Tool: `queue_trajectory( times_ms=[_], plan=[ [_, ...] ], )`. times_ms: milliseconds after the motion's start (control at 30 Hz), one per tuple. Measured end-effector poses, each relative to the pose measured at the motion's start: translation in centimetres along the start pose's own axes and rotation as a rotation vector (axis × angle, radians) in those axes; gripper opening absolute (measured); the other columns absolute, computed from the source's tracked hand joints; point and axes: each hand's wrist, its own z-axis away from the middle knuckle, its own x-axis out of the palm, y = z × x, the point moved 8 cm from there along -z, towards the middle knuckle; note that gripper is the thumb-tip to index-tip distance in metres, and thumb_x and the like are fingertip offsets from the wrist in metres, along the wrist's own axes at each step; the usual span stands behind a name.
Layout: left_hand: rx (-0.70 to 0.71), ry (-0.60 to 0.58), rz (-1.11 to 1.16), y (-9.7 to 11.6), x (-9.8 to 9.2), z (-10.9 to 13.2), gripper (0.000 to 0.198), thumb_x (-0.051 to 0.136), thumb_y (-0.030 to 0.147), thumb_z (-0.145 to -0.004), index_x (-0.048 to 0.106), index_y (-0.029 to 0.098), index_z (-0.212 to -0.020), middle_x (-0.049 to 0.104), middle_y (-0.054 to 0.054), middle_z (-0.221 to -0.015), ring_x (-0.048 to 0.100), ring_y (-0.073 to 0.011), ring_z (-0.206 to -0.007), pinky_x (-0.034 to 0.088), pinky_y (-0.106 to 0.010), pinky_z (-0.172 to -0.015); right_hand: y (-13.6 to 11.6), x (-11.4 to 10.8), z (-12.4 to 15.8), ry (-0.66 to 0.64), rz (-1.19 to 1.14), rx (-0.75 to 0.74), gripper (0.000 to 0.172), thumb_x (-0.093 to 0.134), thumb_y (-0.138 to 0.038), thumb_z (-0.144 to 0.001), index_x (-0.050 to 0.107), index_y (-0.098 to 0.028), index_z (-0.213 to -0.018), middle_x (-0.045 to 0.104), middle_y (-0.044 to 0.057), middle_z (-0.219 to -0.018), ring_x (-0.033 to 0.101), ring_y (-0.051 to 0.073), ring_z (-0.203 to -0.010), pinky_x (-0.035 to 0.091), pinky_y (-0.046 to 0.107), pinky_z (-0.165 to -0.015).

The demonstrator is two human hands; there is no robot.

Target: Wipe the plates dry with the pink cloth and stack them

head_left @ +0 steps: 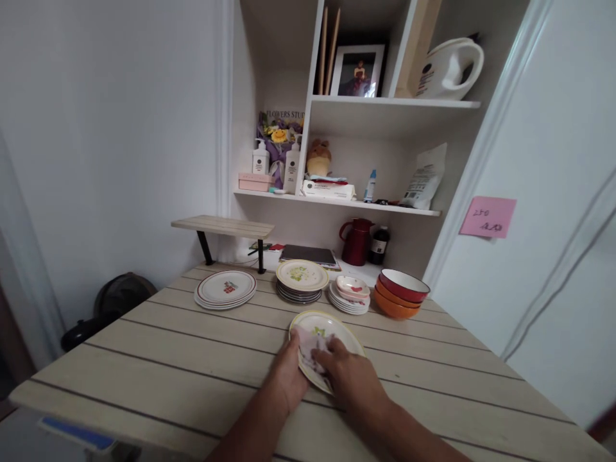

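Note:
A cream plate (344, 335) with a yellow rim and a green leaf pattern is held above or on the slatted table, near the middle. My left hand (287, 374) grips its left edge. With closed fingers, my right hand (345, 369) presses a pale pinkish cloth (308, 346) onto the plate's face. Behind it stands a stack topped by a similar yellow-rimmed plate (302, 275). To the left sits a stack of white plates (226, 287) with reddish rims.
Small white plates with a heart-patterned dish (353, 287) stand behind, beside stacked red and orange bowls (398, 296). A small raised shelf (224, 226) is at the back left. A red jug (356, 242) and a dark bottle (379, 245) stand under the wall shelves (337, 201).

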Motion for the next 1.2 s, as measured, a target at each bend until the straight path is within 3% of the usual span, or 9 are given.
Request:
queue_trajectory(
  times_ms=[133,267,367,500,667,833,933,1033,1200],
  plan=[
    [0.018,-0.006,-0.011,0.5,0.2,0.0,0.046,0.049,0.043,-0.090,0.057,0.013,-0.124,0.068,-0.014,-0.116,0.061,-0.0258,-0.111,0.042,-0.039,-0.100,-1.2,-0.6,-4.0,0.064,-0.076,0.017,0.038,0.042,-0.024,-0.089,0.061,-0.039,-0.118,0.059,0.006,-0.114,0.064,0.020,-0.088,0.040,0.027,-0.068],
    [0.024,-0.001,-0.022,0.6,0.1,-0.2,0.048,0.046,0.038,-0.092,0.047,0.015,-0.135,0.065,-0.014,-0.122,0.059,-0.0256,-0.114,0.040,-0.041,-0.102,1.5,-0.9,-6.9,0.056,-0.062,0.128,0.039,0.044,-0.024,-0.088,0.059,-0.039,-0.122,0.058,0.006,-0.113,0.063,0.020,-0.092,0.041,0.028,-0.071],
    [0.015,0.010,-0.030,0.6,-0.1,-0.3,0.053,0.044,0.037,-0.093,0.040,0.014,-0.140,0.063,-0.016,-0.125,0.058,-0.0267,-0.117,0.039,-0.043,-0.103,4.2,-1.0,-5.7,0.043,-0.030,0.174,0.038,0.046,-0.021,-0.086,0.063,-0.036,-0.117,0.058,0.008,-0.113,0.063,0.021,-0.090,0.041,0.029,-0.069],
    [-0.023,0.028,-0.060,0.3,-0.1,-0.2,0.055,0.044,0.038,-0.093,0.041,0.010,-0.140,0.063,-0.018,-0.124,0.059,-0.0282,-0.116,0.040,-0.043,-0.102,5.6,-1.1,-0.9,0.023,0.002,0.203,0.033,0.048,-0.024,-0.084,0.066,-0.033,-0.111,0.057,0.010,-0.117,0.064,0.022,-0.082,0.039,0.028,-0.062],
    [-0.072,0.034,-0.118,0.1,0.7,0.2,0.053,0.043,0.044,-0.092,0.051,0.008,-0.131,0.068,-0.018,-0.115,0.062,-0.0286,-0.111,0.042,-0.043,-0.101,2.0,-0.8,2.7,0.002,-0.018,0.065,0.037,0.047,-0.020,-0.082,0.065,-0.036,-0.110,0.059,0.007,-0.110,0.064,0.019,-0.073,0.039,0.028,-0.061],
    [-0.056,0.011,-0.178,0.5,1.8,0.3,0.048,0.048,0.041,-0.092,0.055,0.009,-0.127,0.069,-0.016,-0.112,0.063,-0.0268,-0.109,0.042,-0.040,-0.102,-0.7,-1.5,-0.2,0.093,-0.334,-0.130,0.044,0.046,-0.018,-0.085,0.061,-0.041,-0.119,0.057,0.003,-0.109,0.060,0.017,-0.094,0.041,0.025,-0.077],
    [-0.003,-0.013,-0.175,1.0,2.1,0.2,0.048,0.050,0.038,-0.091,0.050,0.013,-0.132,0.067,-0.015,-0.118,0.061,-0.0260,-0.113,0.040,-0.041,-0.104,0.6,-1.9,-2.9,0.139,-0.383,-0.107,0.045,0.045,-0.015,-0.084,0.063,-0.041,-0.118,0.054,0.001,-0.114,0.057,0.015,-0.101,0.040,0.023,-0.082],
    [0.046,-0.009,-0.166,1.3,1.8,0.1,0.051,0.053,0.033,-0.091,0.045,0.013,-0.137,0.065,-0.015,-0.122,0.058,-0.0260,-0.117,0.038,-0.041,-0.105,3.5,-1.9,-4.3,0.151,-0.259,0.050,0.049,0.045,-0.019,-0.086,0.055,-0.044,-0.127,0.049,0.001,-0.125,0.056,0.017,-0.104,0.041,0.024,-0.082],
    [0.062,0.057,-0.193,1.4,1.0,0.2,0.053,0.052,0.027,-0.090,0.041,0.008,-0.138,0.064,-0.019,-0.122,0.057,-0.0273,-0.118,0.037,-0.044,-0.107,7.3,-1.7,-2.9,0.108,-0.125,0.201,0.047,0.046,-0.023,-0.086,0.054,-0.041,-0.129,0.049,0.007,-0.125,0.060,0.023,-0.098,0.044,0.030,-0.075]
  ],
)
